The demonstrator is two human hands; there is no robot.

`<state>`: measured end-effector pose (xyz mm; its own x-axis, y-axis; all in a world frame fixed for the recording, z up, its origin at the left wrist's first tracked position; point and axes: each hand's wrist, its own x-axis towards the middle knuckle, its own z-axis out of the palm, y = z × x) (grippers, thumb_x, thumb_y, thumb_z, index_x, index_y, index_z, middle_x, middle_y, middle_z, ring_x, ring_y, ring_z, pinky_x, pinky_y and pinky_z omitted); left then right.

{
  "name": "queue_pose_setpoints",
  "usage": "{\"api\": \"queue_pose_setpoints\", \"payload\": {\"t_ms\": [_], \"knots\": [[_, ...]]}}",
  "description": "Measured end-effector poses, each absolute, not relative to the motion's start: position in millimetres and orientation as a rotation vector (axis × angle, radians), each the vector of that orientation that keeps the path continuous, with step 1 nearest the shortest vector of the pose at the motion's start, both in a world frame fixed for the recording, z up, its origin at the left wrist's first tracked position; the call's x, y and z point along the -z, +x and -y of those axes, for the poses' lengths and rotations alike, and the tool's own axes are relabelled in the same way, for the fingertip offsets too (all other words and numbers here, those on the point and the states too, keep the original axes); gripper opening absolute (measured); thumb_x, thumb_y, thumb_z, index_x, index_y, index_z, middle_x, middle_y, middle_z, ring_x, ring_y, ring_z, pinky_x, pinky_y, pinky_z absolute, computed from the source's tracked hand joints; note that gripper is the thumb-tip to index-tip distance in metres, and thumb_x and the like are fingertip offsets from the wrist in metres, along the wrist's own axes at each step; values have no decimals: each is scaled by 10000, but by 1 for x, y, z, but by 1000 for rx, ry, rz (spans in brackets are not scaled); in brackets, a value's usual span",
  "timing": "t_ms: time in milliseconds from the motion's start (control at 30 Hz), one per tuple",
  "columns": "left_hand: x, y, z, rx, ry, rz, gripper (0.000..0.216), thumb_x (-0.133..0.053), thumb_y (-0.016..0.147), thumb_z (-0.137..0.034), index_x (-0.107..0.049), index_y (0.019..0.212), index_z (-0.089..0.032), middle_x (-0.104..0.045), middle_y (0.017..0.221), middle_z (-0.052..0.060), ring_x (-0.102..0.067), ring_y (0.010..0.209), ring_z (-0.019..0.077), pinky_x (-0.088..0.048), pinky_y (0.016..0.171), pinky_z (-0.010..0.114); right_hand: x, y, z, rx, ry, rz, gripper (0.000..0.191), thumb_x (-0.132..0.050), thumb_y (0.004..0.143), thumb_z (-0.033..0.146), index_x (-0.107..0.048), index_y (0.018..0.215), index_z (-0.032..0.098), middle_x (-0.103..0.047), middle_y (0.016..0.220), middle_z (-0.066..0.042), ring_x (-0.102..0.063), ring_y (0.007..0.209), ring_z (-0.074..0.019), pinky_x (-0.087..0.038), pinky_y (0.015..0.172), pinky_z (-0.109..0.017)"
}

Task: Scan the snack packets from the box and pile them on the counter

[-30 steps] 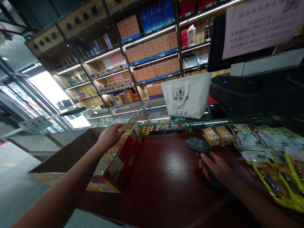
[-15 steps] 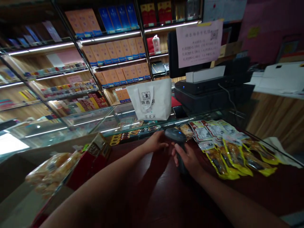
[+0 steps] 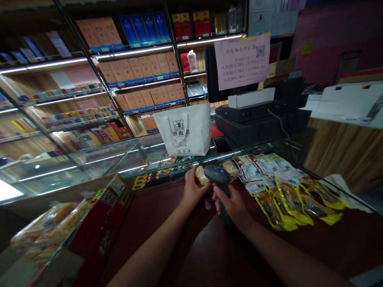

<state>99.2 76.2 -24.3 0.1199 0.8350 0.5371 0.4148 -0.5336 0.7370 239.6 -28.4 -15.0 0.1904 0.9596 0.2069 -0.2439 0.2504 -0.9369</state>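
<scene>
In my right hand [image 3: 231, 203] is a dark barcode scanner [image 3: 217, 173], its handle wrapped by my fingers and a small blue light glowing on top. Close beside its head, my left hand [image 3: 193, 189] grips a packaged tan snack [image 3: 202, 175], partly hidden by the fingers and the scanner. Behind the scanner lies another tan packet [image 3: 229, 169]. To the right are silver and red pouches [image 3: 247, 167] and several yellow-edged vacuum packs [image 3: 289, 195] of brown food, spread on the dark red counter [image 3: 167, 243].
An open cardboard box [image 3: 98, 235] with bagged bread [image 3: 54, 223] stands at left. A white tote bag [image 3: 184, 129] sits on the glass case [image 3: 128, 159] ahead. The cash register [image 3: 257, 119] with a pink notice [image 3: 242, 63] is behind the pouches; stocked shelves line the back.
My left hand, earlier beside the scanner, now has a tan packaged snack raised in its fingers next to the scanner head. My right hand still holds the scanner. The view has shifted slightly.
</scene>
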Motion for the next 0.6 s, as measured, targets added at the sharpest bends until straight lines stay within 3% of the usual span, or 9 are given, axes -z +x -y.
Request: {"api": "queue_pose_setpoints", "payload": {"t_ms": [133,233,333,467,600], "knots": [[33,59,-28,-1314,1848,-1203,852,-815,698,-355,-448,1461,-255,-423,1385,128,-563,1250,311,-571,948,437,17,236,28,-1075,-1099,1016,440,-721,797,546,-595,1004,179,-595,504,63,-513,351,-122,-418,357,-221],[35,51,1,-1262,1758,-1103,881,-843,686,-336,-441,1469,-303,-395,1431,117,-568,1258,314,-580,948,428,17,233,31,-1138,-1158,1083,438,-770,754,487,-596,1017,182,-554,436,91,-500,344,-126,-424,372,-226],[29,55,14,-1232,1596,-946,924,-893,628,-307,-471,1450,-315,-362,1503,120,-573,1272,332,-589,941,412,16,231,35,-1172,-1146,1119,401,-805,711,431,-587,959,204,-575,492,86,-497,355,-116,-417,369,-228],[19,59,11,-1246,1255,-840,726,-824,745,-377,-525,1397,-265,-561,1394,127,-654,1166,290,-600,896,381,16,232,36,-1166,-1166,1112,359,-807,697,418,-556,865,224,-566,512,79,-489,359,-112,-410,365,-236],[15,56,-2,-1203,1001,-853,492,-863,692,-406,-677,1089,-182,-732,1045,78,-714,857,190,-599,712,274,21,234,32,-1175,-1132,1140,406,-822,687,447,-547,886,224,-585,556,71,-490,362,-108,-402,361,-235]]}}
